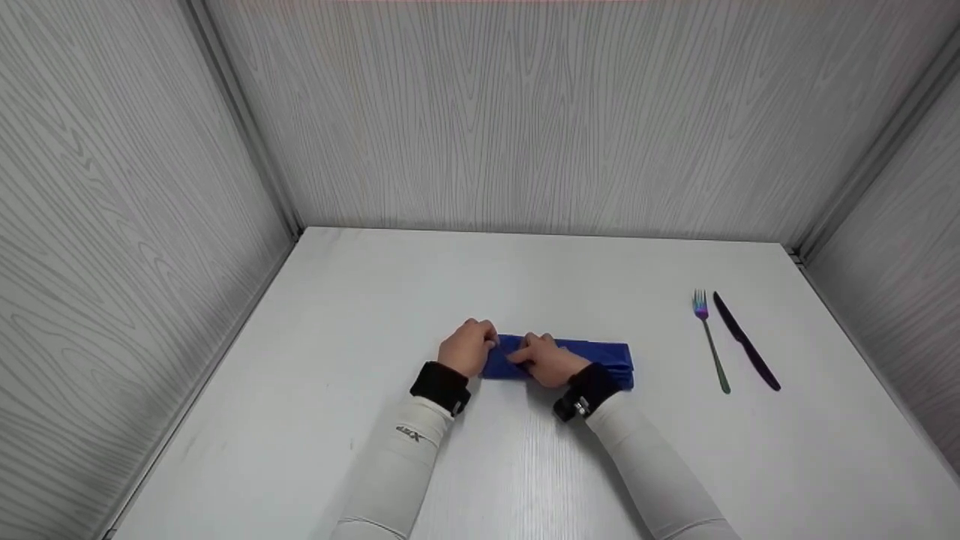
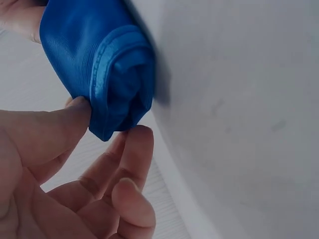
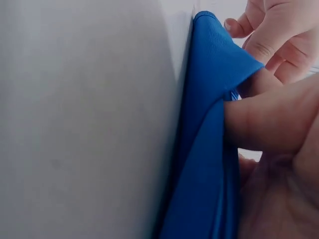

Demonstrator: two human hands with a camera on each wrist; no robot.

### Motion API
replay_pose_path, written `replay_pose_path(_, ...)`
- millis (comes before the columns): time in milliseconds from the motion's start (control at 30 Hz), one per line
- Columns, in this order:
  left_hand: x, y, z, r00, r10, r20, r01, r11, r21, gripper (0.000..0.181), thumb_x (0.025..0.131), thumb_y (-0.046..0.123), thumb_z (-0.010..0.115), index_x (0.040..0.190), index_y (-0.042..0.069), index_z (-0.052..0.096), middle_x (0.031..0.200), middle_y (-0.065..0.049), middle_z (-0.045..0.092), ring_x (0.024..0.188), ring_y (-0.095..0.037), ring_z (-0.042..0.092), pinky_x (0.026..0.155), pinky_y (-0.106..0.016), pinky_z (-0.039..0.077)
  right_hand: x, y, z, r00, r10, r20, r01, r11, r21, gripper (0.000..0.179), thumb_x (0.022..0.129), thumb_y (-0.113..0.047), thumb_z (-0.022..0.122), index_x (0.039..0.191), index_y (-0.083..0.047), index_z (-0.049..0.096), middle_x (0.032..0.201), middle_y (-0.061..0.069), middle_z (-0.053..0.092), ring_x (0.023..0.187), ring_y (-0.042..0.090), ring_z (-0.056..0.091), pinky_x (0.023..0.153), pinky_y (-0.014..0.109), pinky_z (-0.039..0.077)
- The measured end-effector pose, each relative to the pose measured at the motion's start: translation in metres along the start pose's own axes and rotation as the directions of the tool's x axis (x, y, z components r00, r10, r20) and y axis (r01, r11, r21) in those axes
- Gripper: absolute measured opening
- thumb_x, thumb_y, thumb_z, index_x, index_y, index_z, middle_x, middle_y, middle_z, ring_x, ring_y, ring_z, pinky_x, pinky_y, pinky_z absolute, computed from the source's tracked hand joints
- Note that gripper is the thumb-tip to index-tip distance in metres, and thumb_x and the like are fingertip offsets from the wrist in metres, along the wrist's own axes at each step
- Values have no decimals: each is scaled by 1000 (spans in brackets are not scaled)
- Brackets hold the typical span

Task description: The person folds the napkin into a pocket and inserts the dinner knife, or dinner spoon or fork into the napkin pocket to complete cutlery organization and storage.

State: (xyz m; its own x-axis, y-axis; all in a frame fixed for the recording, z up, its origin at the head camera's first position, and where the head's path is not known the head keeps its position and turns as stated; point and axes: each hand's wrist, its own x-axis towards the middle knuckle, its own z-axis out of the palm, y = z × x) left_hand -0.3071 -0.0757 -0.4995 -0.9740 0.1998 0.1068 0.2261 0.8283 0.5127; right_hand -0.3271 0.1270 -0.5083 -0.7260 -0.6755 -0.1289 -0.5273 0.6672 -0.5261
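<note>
Head view showed the white table (image 1: 330, 322) bearing a folded blue cloth (image 1: 602, 352) at five o'clock from centre. The left hand (image 1: 466, 349) pinched its nine-o'clock end; the right hand (image 1: 553, 363) pinched a fold near its middle. At the cloth's three o'clock lay a knife (image 1: 742, 338) and a fork (image 1: 712, 343).

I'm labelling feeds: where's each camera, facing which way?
Head: on the head, looks forward and down at the folded blue cloth; left hand, right hand and sleeves show.
Left wrist: on that wrist, faces the cloth's end; both hands show.
Right wrist: on that wrist, faces along the cloth; both hands show.
Wrist views share the cloth and hands.
</note>
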Motion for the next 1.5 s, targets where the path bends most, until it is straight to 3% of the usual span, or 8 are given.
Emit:
replay_pose_path(200,0,1,1,999,-53,4,53,999,12,7,103,11,67,102,6,72,102,-13,69,98,-29,69,85,-47,59,1,4,0,1000,6,4,-6,996,84,39,104,0,52,138,-4,69,128,19,60,126,40,51,116,58,40)
replay_pose_path(533,2,3,2,995,-97,22,96,995,21,7,103,13,68,101,8,71,102,-11,70,98,-28,69,85,-47,59,0,2,-2,999,-1,35,-1,999,42,38,107,-4,48,140,-7,68,128,19,58,120,38,49,109,56,44)
replay_pose_path(633,2,4,1,994,-108,20,107,994,27,8,104,15,66,101,8,71,102,-11,70,98,-27,69,84,-46,59,-1,6,-6,999,-23,29,20,995,97,37,108,-5,48,140,-5,68,133,19,61,126,40,52,113,56,43)
replay_pose_path(833,2,5,0,992,-126,20,125,992,28,9,104,14,66,101,7,71,104,-13,70,99,-28,70,85,-46,59,-2,14,-11,1000,25,13,-27,963,267,31,107,-7,49,124,-4,75,135,15,68,134,35,57,115,52,43)
replay_pose_path(1033,3,3,2,990,-136,35,136,991,16,10,104,13,66,102,5,71,105,-15,69,101,-30,70,87,-47,59,-3,16,-12,1000,-10,-1,10,947,322,31,99,3,51,115,3,78,128,19,71,132,39,60,117,53,43)
replay_pose_path(1200,4,3,2,986,-160,48,160,987,13,10,104,12,65,102,4,72,107,-15,68,101,-28,69,87,-46,59,-5,19,-15,1000,-14,9,10,934,357,32,97,8,52,112,3,80,131,19,72,135,38,60,119,53,41)
replay_pose_path(1333,5,2,3,989,-141,51,141,990,2,8,103,11,66,102,5,72,106,-14,68,98,-26,67,85,-44,58,-6,23,-17,999,-22,26,11,940,342,31,98,8,55,111,1,81,133,17,72,138,38,58,119,53,41)
replay_pose_path(1500,1,7,3,997,-72,-32,73,997,31,14,97,10,75,104,5,63,102,-17,64,93,-32,68,79,-46,58,-6,25,-17,999,-40,18,32,946,323,29,98,7,56,110,0,82,132,16,73,137,38,59,118,53,42)
